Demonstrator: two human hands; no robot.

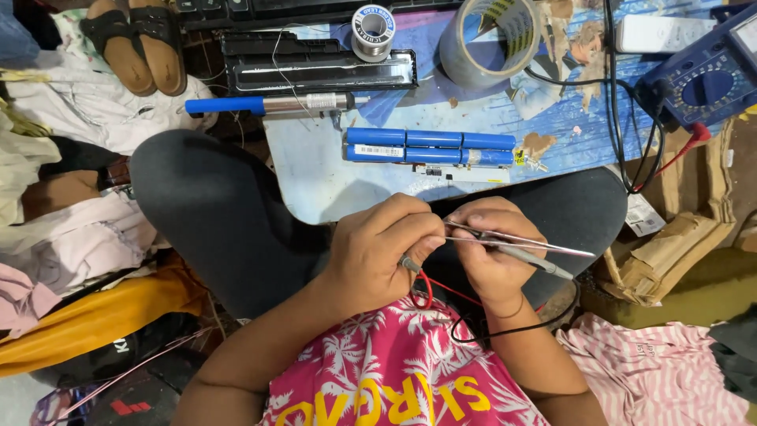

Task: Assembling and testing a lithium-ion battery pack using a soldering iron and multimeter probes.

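Left hand pinched shut on red probe lead, right hand closed around tweezers

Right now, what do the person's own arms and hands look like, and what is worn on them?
Both forearms are bare, with no sleeves reaching them. The left hand and right hand wear no gloves, and no rings show. A thin dark band circles the right wrist. The shirt below is pink with white palm prints and yellow lettering.

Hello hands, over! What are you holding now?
Left hand and right hand together pinch tweezers. Red wire below. Blue battery pack untouched on board.
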